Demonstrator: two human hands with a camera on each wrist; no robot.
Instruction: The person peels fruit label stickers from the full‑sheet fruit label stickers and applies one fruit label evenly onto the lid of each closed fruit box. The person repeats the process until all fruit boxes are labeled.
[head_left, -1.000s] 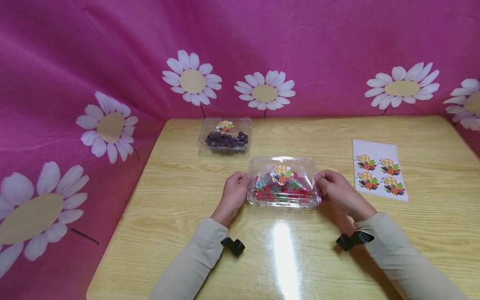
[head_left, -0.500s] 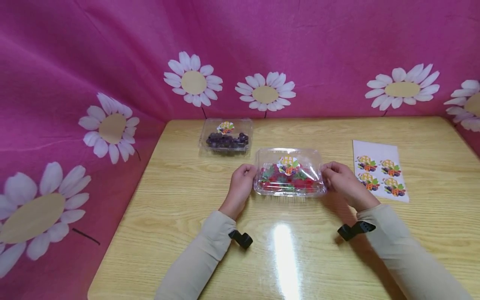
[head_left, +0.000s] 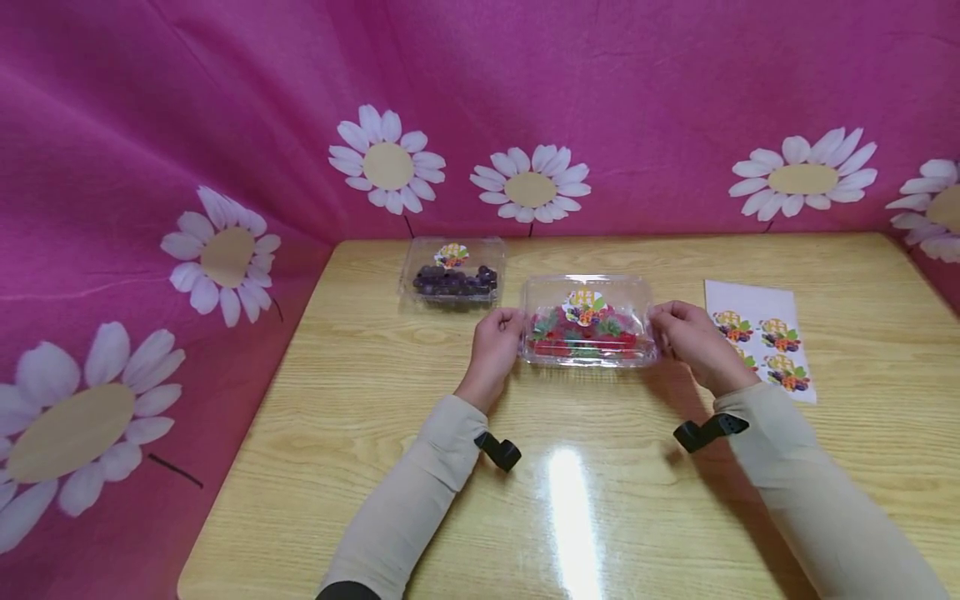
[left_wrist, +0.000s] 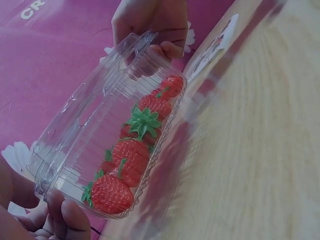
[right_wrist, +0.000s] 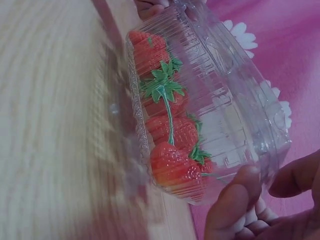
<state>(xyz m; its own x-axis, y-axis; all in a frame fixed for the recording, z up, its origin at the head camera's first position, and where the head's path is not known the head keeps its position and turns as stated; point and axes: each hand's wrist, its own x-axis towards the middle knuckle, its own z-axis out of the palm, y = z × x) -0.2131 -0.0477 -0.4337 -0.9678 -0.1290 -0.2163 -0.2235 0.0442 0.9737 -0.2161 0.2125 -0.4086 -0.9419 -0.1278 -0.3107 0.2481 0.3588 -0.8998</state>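
Note:
A clear plastic clamshell box (head_left: 588, 321) of red strawberries (left_wrist: 131, 157) with green leaves is held between both hands, its lid closed and a round fruit sticker (head_left: 585, 307) on top. My left hand (head_left: 495, 354) pinches the rim at the left end. At the right end my right hand (head_left: 690, 346) pinches the rim between thumb and curled fingers. Both wrist views show the box's base close over the table, with a shadow beneath it.
Another clear box (head_left: 452, 275) with dark grapes and a similar sticker stands at the back left of the wooden table (head_left: 360, 400). A white sticker sheet (head_left: 757, 296) lies to the right, partly behind the right hand. A pink flowered cloth (head_left: 637, 100) hangs behind the table.
Both hands have carried the strawberry box away from the person and slightly right, bringing it nearer to the level of the grape box. The grape box and sticker sheet stay in place.

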